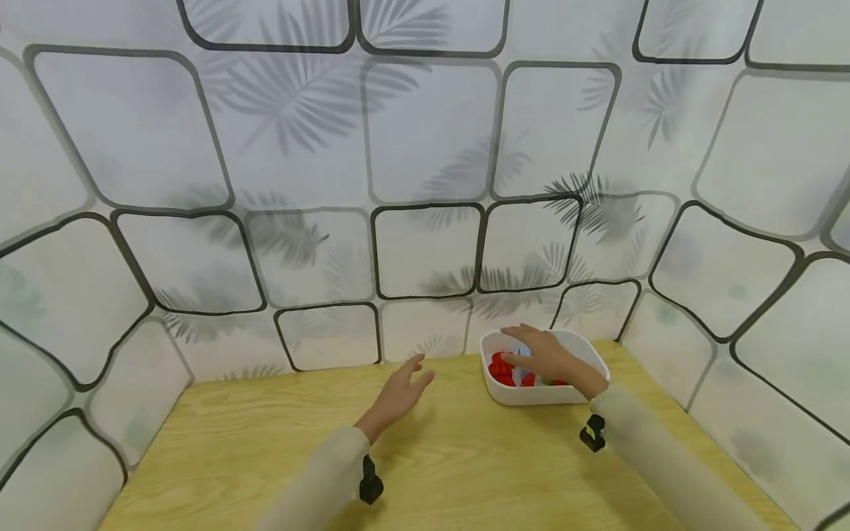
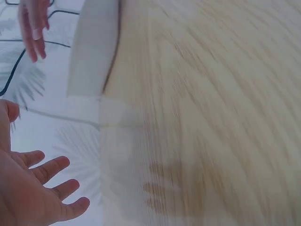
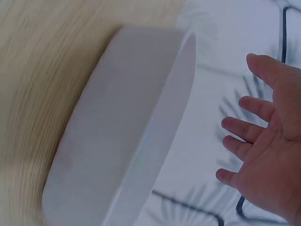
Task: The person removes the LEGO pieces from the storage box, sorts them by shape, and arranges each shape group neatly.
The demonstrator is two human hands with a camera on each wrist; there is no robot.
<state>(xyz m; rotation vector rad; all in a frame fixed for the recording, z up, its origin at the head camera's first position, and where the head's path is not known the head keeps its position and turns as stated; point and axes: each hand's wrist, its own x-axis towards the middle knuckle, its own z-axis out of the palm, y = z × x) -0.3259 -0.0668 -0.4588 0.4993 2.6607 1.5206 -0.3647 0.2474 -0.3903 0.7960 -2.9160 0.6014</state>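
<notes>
My right hand [image 1: 547,356] hovers over a white plastic tub [image 1: 531,397], its fingers spread and relaxed with nothing in them. Inside the tub lie red objects [image 1: 501,370] and a pale blue piece, partly covered by that hand. The right wrist view shows the tub's smooth side wall [image 3: 108,108], with the right hand [image 3: 270,136] above the rim, fingers apart. To the left of the tub, my left hand [image 1: 398,394] is held above the table, fingers extended and holding nothing. In the left wrist view the left hand [image 2: 33,183] has its fingers spread.
A yellowish wood-grain table [image 1: 265,442] spreads beneath both hands. Pale walls [image 1: 319,258] with dark rounded outlines and leaf prints stand behind it and at both sides. The tub sits near the back right, close to the rear wall.
</notes>
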